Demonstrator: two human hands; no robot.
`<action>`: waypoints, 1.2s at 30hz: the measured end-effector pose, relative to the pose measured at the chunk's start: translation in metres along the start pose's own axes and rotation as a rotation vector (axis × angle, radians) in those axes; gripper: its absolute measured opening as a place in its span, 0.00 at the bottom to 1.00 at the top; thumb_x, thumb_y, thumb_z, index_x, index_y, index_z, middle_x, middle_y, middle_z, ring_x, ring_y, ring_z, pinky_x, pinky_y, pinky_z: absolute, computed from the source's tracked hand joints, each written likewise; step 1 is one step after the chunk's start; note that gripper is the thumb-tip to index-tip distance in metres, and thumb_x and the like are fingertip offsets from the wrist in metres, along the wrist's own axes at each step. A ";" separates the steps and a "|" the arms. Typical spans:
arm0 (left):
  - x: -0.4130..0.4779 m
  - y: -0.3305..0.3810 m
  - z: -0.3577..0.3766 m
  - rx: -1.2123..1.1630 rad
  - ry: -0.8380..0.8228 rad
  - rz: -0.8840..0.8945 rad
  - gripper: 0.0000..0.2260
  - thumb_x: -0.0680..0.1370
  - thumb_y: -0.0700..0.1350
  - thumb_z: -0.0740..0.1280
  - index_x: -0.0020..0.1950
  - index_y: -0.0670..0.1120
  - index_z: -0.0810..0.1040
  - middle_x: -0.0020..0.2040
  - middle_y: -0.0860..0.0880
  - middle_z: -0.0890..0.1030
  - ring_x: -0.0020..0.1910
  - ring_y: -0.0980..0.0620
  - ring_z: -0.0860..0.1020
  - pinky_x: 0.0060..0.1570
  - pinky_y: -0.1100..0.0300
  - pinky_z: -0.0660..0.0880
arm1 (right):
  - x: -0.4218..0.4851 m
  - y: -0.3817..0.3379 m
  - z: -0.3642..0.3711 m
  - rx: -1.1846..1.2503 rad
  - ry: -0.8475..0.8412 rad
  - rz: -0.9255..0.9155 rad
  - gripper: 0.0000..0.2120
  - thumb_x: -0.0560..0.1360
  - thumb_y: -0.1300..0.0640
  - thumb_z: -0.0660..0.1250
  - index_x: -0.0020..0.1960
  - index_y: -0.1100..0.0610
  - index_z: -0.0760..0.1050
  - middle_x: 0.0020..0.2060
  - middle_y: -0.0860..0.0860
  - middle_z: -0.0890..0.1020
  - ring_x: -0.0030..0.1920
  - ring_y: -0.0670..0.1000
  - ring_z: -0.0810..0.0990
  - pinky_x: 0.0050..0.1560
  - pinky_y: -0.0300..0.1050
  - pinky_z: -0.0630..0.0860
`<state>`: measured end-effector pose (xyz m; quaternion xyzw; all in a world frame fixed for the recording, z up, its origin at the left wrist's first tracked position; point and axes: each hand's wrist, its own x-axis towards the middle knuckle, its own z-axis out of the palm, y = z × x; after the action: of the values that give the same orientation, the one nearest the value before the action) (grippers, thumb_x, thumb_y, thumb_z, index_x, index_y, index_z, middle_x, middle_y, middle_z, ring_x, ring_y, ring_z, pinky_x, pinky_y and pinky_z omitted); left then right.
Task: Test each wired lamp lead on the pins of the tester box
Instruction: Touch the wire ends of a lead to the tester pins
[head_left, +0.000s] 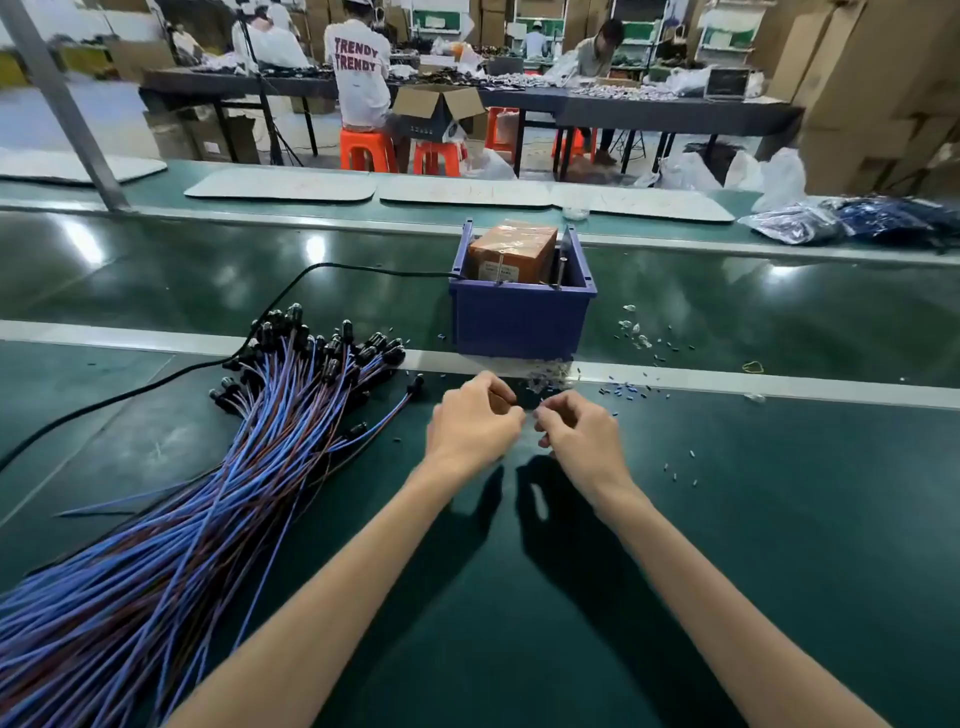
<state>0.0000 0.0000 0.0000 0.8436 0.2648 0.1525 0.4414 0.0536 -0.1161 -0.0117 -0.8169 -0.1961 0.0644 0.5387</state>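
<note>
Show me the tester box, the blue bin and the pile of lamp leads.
tester box (511, 252): head view, middle of its brown body.
blue bin (519, 325): head view, its front wall.
pile of lamp leads (218, 499): head view, middle of the wire bundle.

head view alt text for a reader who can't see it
The left hand and right hand nearly meet, fingers curled, over a green bench, just before a blue bin holding a brown tester box. Whether they pinch anything is too small to tell. A bundle of blue and red lamp leads lies to their left.
</note>
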 end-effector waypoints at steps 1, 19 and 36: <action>0.007 -0.002 -0.006 0.196 0.051 0.058 0.04 0.72 0.48 0.67 0.47 0.53 0.77 0.43 0.56 0.81 0.49 0.50 0.79 0.47 0.58 0.72 | 0.004 0.000 0.003 -0.004 0.010 -0.004 0.12 0.76 0.61 0.65 0.36 0.49 0.74 0.35 0.53 0.81 0.40 0.56 0.82 0.45 0.46 0.77; 0.023 0.004 -0.028 0.594 0.427 0.398 0.13 0.72 0.43 0.72 0.54 0.48 0.76 0.45 0.51 0.84 0.48 0.47 0.80 0.43 0.54 0.72 | 0.017 -0.001 0.015 0.372 -0.176 0.054 0.10 0.80 0.56 0.62 0.45 0.52 0.80 0.38 0.51 0.83 0.34 0.46 0.79 0.33 0.36 0.75; -0.024 0.028 0.036 -0.863 0.105 0.003 0.12 0.76 0.46 0.62 0.35 0.41 0.76 0.31 0.50 0.79 0.28 0.54 0.75 0.33 0.63 0.73 | 0.043 -0.025 -0.026 0.826 -0.041 0.021 0.22 0.82 0.51 0.55 0.34 0.51 0.79 0.38 0.51 0.85 0.36 0.45 0.80 0.39 0.36 0.77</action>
<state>0.0069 -0.0511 0.0017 0.5733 0.1977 0.2926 0.7393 0.0949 -0.1125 0.0263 -0.5324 -0.1559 0.1594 0.8166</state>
